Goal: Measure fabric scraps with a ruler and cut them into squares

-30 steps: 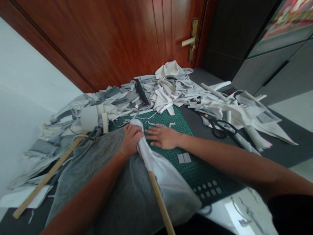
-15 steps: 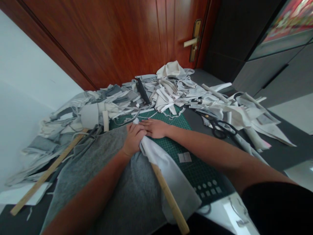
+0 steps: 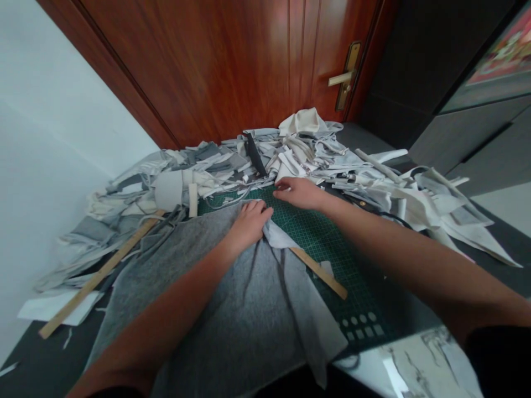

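Grey fabric (image 3: 232,309) with a paler underside covers much of the green cutting mat (image 3: 332,243). My left hand (image 3: 251,221) is closed on its upper edge, with the fingers over the cloth and the thumb by a folded corner. A wooden strip (image 3: 321,271) sticks out from beneath that fold and lies slanted on the mat. My right hand (image 3: 301,193) hovers over the far part of the mat, apart from the fabric. Its fingers are curled loosely, with a gap at the thumb; a tiny pale spot there is too small to name.
Heaped fabric scraps (image 3: 298,149) line the back against the wooden door (image 3: 232,66) and spread to both sides. Another wooden strip (image 3: 99,276) lies at the left. Black-handled scissors (image 3: 396,218) are partly hidden behind my right forearm.
My right hand has left the fabric edge and moved right and away. The fold has opened toward the left hand, the grey side now faces up, and the wooden strip has shifted onto the mat.
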